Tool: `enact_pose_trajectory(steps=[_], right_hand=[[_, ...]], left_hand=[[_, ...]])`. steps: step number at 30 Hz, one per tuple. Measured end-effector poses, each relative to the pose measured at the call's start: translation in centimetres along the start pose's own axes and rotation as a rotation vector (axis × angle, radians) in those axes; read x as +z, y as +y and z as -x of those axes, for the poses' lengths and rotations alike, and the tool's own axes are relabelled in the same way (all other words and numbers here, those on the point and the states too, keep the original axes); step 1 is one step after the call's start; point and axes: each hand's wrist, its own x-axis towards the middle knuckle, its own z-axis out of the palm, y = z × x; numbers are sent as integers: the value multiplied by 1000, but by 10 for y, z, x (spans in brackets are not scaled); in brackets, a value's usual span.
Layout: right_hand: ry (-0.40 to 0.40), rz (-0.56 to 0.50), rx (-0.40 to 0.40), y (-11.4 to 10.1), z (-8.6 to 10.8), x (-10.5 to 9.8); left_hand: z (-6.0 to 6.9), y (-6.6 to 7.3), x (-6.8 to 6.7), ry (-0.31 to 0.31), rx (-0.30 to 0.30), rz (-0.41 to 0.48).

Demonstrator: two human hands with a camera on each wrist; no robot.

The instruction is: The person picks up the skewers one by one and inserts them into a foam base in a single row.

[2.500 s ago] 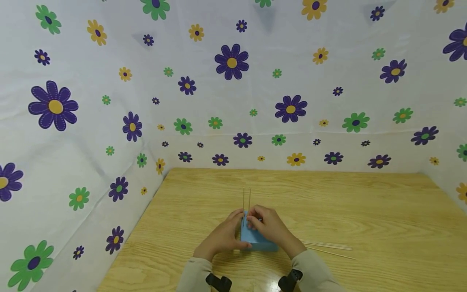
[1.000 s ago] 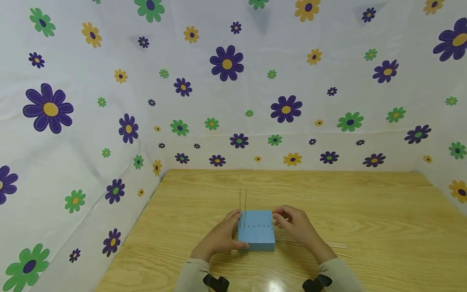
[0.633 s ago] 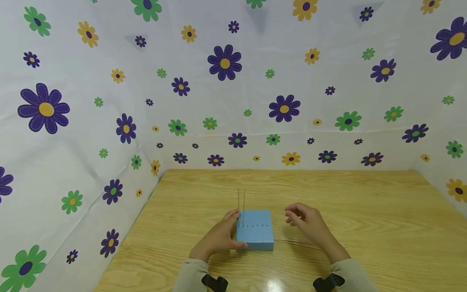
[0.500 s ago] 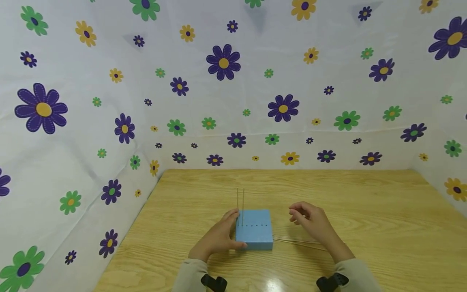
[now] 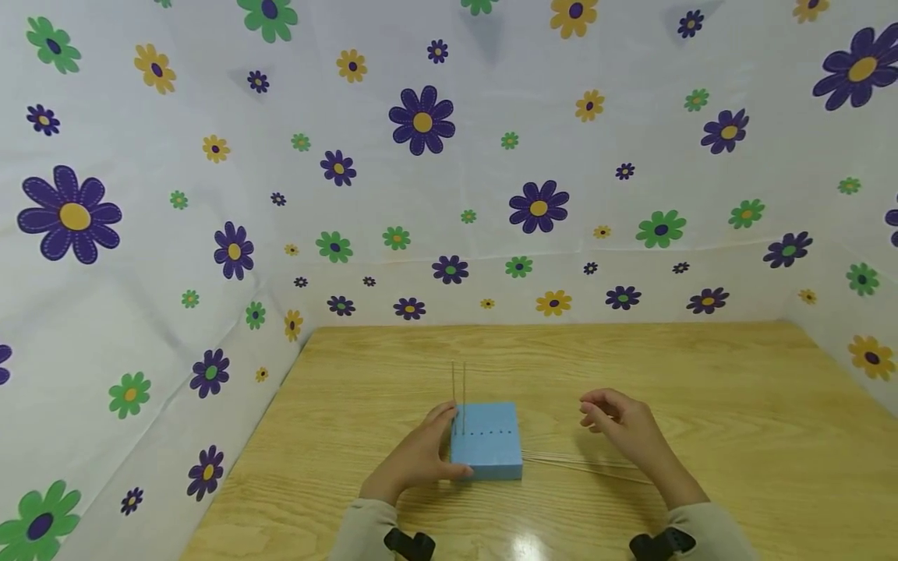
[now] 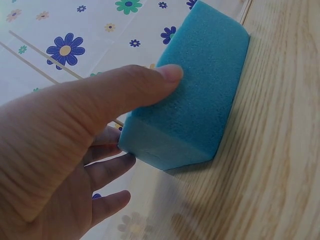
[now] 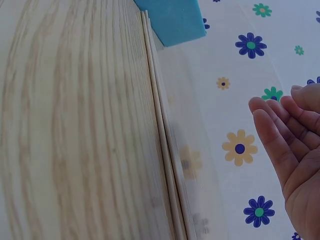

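Observation:
A blue foam block (image 5: 486,448) lies on the table with a row of small holes across its top. Two thin sticks (image 5: 464,389) stand upright at its left end. My left hand (image 5: 415,461) grips the block's left side, thumb on the front face in the left wrist view and fingers around the far side. To the right of the block, my right hand (image 5: 629,427) hovers over the table with loosely bent fingers and nothing in them. Several loose sticks (image 5: 582,463) lie on the table right of the block, below that hand.
The wooden table (image 5: 351,374) reaches back to a white cloth (image 5: 365,109) with printed flowers, which hangs behind it and on both sides. Black wrist cameras sit at both sleeves, at the bottom of the head view.
My right hand has moved away from the standing sticks and off to the right, past the block, uncovering the row of holes. My left hand has kept its grip on the block.

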Motion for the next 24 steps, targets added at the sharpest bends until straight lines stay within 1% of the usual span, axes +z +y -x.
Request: enact_pose_trajectory(steps=[6,10,18,24], right_hand=[[-12,2,21,1,3,-5],[-11,16,37,3,6,-8],[-20,8,28,11,12,-13],[-55,-15,78,12,15,-16]], left_hand=[[2,0,-1,3,-7,10],[3,0,-2,4,-1,14],[2,0,-1,7,10,15],[-1,-1,0,-2,14,17]])
